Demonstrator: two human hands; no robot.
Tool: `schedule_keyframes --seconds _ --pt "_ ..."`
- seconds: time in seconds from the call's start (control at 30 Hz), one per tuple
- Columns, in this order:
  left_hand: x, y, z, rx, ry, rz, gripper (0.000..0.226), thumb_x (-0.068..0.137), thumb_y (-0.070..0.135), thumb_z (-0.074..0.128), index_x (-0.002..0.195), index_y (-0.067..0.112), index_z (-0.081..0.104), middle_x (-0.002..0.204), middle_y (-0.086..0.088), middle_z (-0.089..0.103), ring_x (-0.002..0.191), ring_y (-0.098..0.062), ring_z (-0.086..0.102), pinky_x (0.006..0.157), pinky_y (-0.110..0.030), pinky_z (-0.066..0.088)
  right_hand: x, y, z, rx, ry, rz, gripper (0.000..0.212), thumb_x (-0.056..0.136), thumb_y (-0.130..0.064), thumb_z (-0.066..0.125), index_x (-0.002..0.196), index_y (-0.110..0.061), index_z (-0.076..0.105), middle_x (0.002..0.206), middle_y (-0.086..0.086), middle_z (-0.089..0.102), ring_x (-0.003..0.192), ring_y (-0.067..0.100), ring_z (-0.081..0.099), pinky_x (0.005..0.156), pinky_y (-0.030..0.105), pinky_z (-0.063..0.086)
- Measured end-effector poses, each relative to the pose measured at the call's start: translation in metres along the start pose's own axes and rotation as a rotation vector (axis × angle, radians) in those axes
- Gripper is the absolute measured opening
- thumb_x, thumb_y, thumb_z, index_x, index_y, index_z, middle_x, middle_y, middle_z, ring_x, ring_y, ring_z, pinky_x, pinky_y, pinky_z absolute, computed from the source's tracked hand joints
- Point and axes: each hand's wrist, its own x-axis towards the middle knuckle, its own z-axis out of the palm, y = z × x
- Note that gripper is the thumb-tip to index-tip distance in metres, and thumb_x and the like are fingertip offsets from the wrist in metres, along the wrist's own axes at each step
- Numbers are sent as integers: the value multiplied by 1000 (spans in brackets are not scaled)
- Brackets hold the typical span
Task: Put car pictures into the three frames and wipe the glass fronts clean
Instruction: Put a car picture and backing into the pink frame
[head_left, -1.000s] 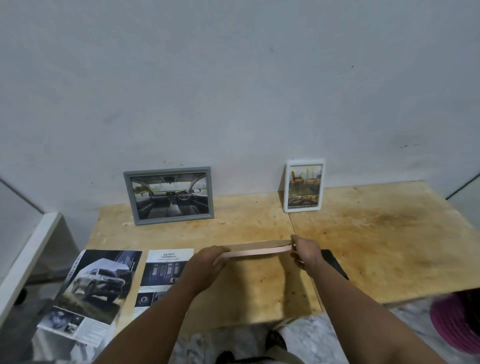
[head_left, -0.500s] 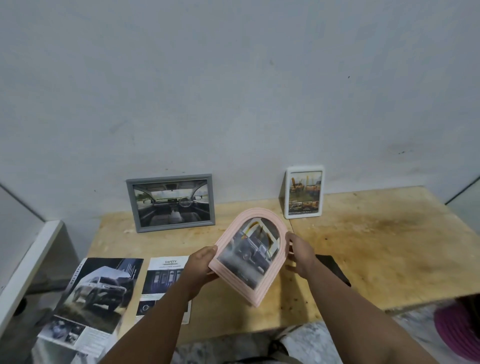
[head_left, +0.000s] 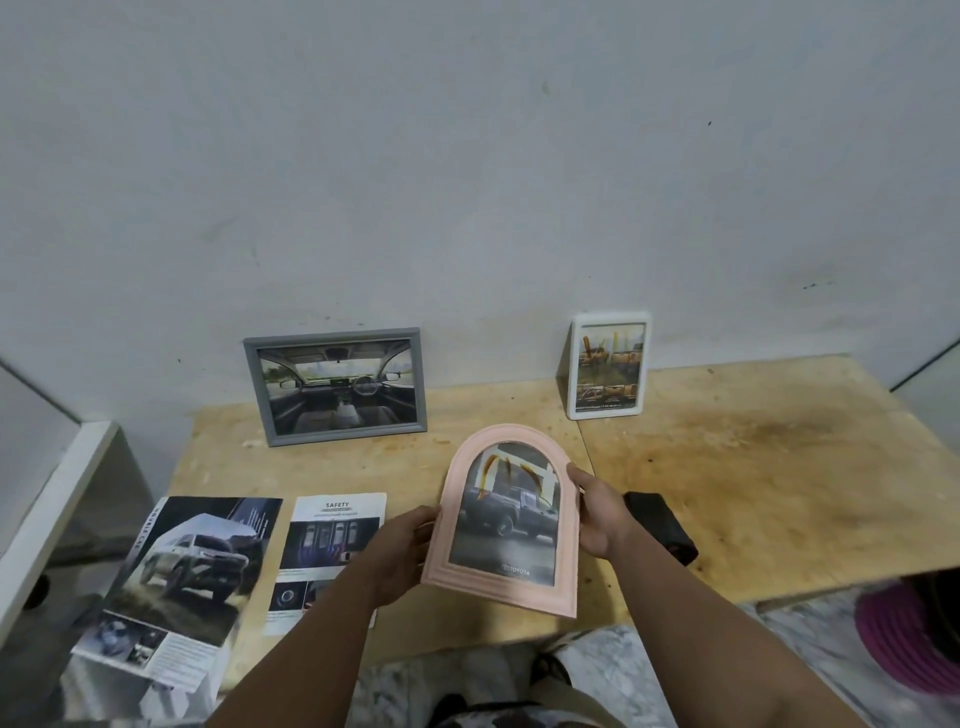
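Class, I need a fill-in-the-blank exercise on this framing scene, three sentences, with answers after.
1. Both hands hold the ____ arched frame.
2. The grey frame leans against the ____.
3. The white frame stands to the ____ of the grey one.

Answers: pink; wall; right

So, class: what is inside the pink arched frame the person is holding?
The pink arched frame holds a picture of a dark pickup truck, with Toyota lettering at the bottom. The frame's border covers the picture's edges, and its back is hidden.
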Motion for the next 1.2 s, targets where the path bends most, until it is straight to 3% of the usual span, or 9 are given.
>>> schedule_keyframes --seconds 0.2,0.3,0.47,0.53,0.63,0.83,0.93,1.07,1.2 --pt "23 7 22 18 88 42 42 98 41 59 113 5 73 100 -18 73 86 -31 66 77 -42 56 -1 1 -8 -55 -2 85 41 106 -35 53 123 -1 69 107 25 70 95 41 71 86 54 58" --pt "32 5 28 -14 176 55 42 98 40 58 109 2 73 109 -25 69 89 -35 64 85 -46 55 4 -2 -14 -49 8 50 37 104 -33 57 119 -2 70 104 22 70 92 38 70 99 57 54" --pt "49 4 37 -270 221 -7 43 100 39 55 118 3 69 116 -27 68 109 -45 64 87 -62 55 12 -2 -17 -135 49 96 49 102 -37 57 131 1 64 130 26 65 120 47 62 105 64 47" --pt "57 3 43 -316 208 -31 45 100 40 54 118 1 69 101 -26 71 97 -43 68 89 -64 53 19 0 -23 -162 83 110 44 104 -36 54 128 -1 66 127 28 67 120 49 62 98 63 52" --pt "65 0 51 -342 215 -63 43 101 40 54 105 0 70 80 -20 66 66 -33 67 79 -55 57 39 6 -38 -195 141 131 46 103 -38 54 126 -1 69 122 29 69 113 50 66 94 65 54" --pt "89 -4 59 -158 260 -99 36 97 37 63 105 3 73 87 -13 72 81 -31 66 83 -48 56 64 15 -70 -216 208 143 42 104 -33 53 119 2 71 117 31 70 108 52 67 92 67 55" --pt "100 5 64 -79 338 -53 28 95 28 66 103 2 71 81 -14 72 69 -29 67 61 -37 58 69 19 -77 -229 238 121 38 104 -30 51 115 -1 73 112 29 72 106 51 69 92 68 54" --pt "117 10 61 -8 478 -42 23 90 24 73 94 2 72 94 -27 72 73 -33 66 71 -48 57 80 23 -83 -400 247 61 45 94 -43 57 117 -8 74 114 21 74 108 43 70 99 61 54" --pt "123 13 64 -75 464 -109 23 92 25 71 93 1 71 84 -18 71 73 -34 66 67 -45 59 111 34 -105 -519 260 41 48 86 -50 58 117 -17 75 116 11 75 110 35 70 101 56 54"
